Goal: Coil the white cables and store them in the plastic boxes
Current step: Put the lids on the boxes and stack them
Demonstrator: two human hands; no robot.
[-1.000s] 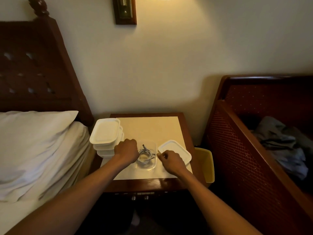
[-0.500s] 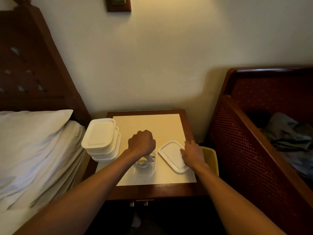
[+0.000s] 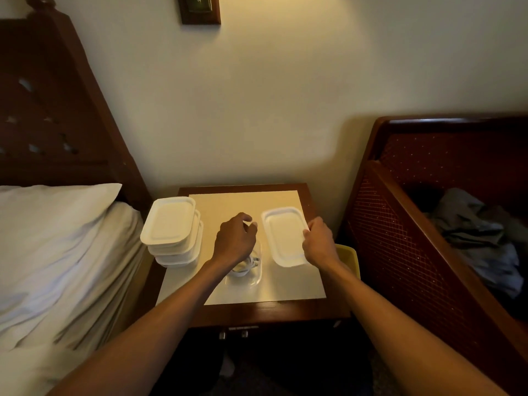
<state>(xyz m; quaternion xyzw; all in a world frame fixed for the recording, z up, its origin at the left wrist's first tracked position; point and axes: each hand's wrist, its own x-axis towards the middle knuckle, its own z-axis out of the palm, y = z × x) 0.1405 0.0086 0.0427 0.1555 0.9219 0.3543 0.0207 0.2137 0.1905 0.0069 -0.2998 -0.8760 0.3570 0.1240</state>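
Observation:
A clear plastic box [image 3: 251, 277] sits at the middle of the nightstand [image 3: 274, 308] with a coiled white cable [image 3: 245, 265] inside. My left hand [image 3: 235, 238] covers the box's far end with curled fingers, apparently gripping its rim; a small white glint shows at the fingertips. To the right, a white lid [image 3: 283, 235] is held by its right edge in my right hand [image 3: 320, 244], fingers curled round the rim. The lid sits beside the clear box, not over it.
A stack of closed white-lidded boxes [image 3: 171, 224] stands on the nightstand's left edge, next to the bed and pillow [image 3: 57, 238]. A yellow bin [image 3: 349, 257] sits right of the table. A dark wooden seat [image 3: 400, 224] with grey clothes [image 3: 471, 230] fills the right side.
My right hand moved from the box to the lid's right edge, took hold of it and shifted it toward the back. My left hand slid from the box's left side to its far end.

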